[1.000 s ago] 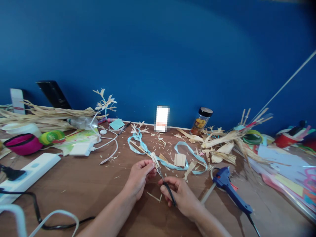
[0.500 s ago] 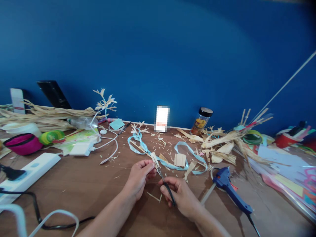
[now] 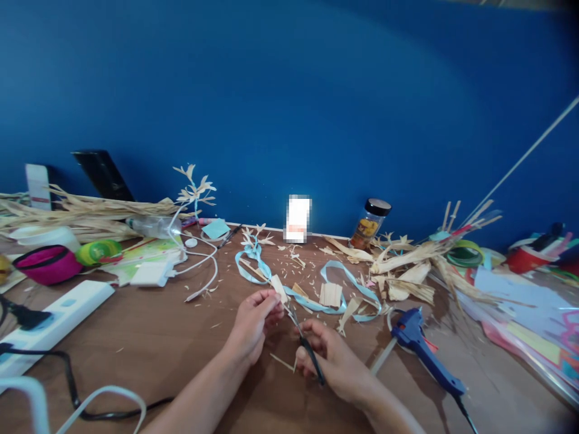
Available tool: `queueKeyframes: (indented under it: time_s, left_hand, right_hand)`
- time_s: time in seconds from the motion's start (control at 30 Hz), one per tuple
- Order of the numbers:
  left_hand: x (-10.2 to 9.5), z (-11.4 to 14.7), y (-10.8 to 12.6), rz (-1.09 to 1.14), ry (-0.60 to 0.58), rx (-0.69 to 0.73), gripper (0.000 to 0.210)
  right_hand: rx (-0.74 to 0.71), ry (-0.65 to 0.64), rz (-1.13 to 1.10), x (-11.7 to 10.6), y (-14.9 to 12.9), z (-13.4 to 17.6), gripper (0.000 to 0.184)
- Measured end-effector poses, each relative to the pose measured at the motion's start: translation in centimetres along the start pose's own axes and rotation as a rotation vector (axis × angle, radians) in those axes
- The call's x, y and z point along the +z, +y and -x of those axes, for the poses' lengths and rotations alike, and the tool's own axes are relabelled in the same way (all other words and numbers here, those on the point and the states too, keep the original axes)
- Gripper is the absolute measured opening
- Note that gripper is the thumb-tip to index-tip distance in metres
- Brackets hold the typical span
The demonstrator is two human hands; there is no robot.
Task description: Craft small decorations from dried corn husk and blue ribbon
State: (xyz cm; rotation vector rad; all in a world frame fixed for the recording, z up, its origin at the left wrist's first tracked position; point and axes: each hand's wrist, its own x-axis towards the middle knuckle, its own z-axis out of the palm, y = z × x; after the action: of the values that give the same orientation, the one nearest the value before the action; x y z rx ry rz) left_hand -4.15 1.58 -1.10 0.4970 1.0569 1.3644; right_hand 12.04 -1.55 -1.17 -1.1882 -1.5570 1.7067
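Observation:
Between the thumb and fingers of my left hand [image 3: 256, 319] is a small pale strip of dried husk [image 3: 278, 288], its end pointing up and away. My right hand [image 3: 328, 358] is closed round the black handles of a pair of scissors [image 3: 310, 352]. The blades reach up and left to the husk strip beside my left fingertips; whether they touch it I cannot tell. Just beyond my hands lie a light blue ribbon [image 3: 312, 305] in loops and a square of husk [image 3: 331, 295]. A thin bent sliver [image 3: 283, 361] rests below my hands.
A blue glue gun [image 3: 427, 349] lies to the right, near a husk pile [image 3: 407, 271]. A jar with a black lid [image 3: 368, 223] leans by the wall. Leftward are a white power strip [image 3: 58, 322], a white charger [image 3: 151, 273] and a husk flower [image 3: 194, 190]. Small scraps litter the table.
The scissors and my right hand have shifted slightly right and down. The husk strip in my left hand has tilted a little to the left. The view has moved slightly.

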Motion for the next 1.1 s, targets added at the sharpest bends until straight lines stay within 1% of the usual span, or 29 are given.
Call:
queueKeyframes:
  time_s: [0.03, 0.1, 0.2, 0.27, 0.33, 0.47, 0.5, 0.57, 0.63, 0.73, 0.83, 0.9, 0.93, 1.0, 1.1]
  left_hand:
    - [-0.1, -0.1, 0.2, 0.033, 0.011, 0.031, 0.019]
    - [-0.4, -0.3, 0.6, 0.099, 0.035, 0.091, 0.02]
    - [-0.8, -0.6, 1.3, 0.16, 0.069, 0.159, 0.022]
    - [-0.9, -0.7, 1.6, 0.168, 0.075, 0.193, 0.021]
    - [-0.9, -0.7, 1.7, 0.159, 0.073, 0.201, 0.022]
    - [-0.6, -0.5, 1.2, 0.112, 0.037, 0.145, 0.023]
    - [-0.4, -0.4, 1.0, 0.097, 0.02, 0.128, 0.023]
    - [-0.1, -0.1, 0.7, 0.071, -0.011, 0.097, 0.024]
    - [0.2, 0.3, 0.6, 0.034, -0.054, 0.075, 0.024]
    - [0.7, 0.9, 0.8, -0.032, -0.122, 0.087, 0.025]
    - [1.3, 1.8, 1.1, -0.092, -0.164, 0.106, 0.025]
    - [1.7, 2.6, 1.4, -0.15, -0.19, 0.083, 0.024]
    - [1.8, 3.0, 1.4, -0.178, -0.203, 0.066, 0.024]
    - [2.2, 4.0, 1.5, -0.22, -0.222, 0.034, 0.024]
    - [2.6, 5.4, 1.0, -0.259, -0.274, -0.018, 0.025]
  right_hand:
    - [-0.02, 0.011, 0.043, -0.3, -0.2, 0.2, 0.029]
    - [-0.042, 0.074, 0.192, -1.1, -0.7, 0.6, 0.027]
    - [-0.06, 0.166, 0.535, -2.0, -1.8, 1.4, 0.028]
    - [-0.078, 0.198, 0.778, -2.3, -2.4, 2.0, 0.028]
    - [-0.1, 0.196, 0.961, -2.2, -2.7, 2.6, 0.032]
    - [-0.205, 0.109, 1.136, -1.3, -2.6, 3.5, 0.045]
    - [-0.23, 0.107, 1.168, -1.0, -2.6, 3.6, 0.048]
    - [-0.247, 0.144, 1.229, -0.5, -2.7, 3.8, 0.05]
    - [-0.218, 0.176, 1.269, -0.2, -3.0, 3.8, 0.044]
    - [-0.164, 0.164, 1.308, -0.1, -3.5, 3.7, 0.034]
    - [-0.211, 0.074, 1.291, -0.6, -4.0, 3.8, 0.026]
    - [-0.248, 0.028, 1.205, -1.0, -4.2, 3.9, 0.02]
    - [-0.258, 0.038, 1.137, -1.2, -4.2, 3.9, 0.018]
    - [-0.274, 0.11, 0.939, -1.5, -4.2, 3.8, 0.018]
    - [-0.284, 0.181, 0.544, -1.4, -4.1, 3.5, 0.022]
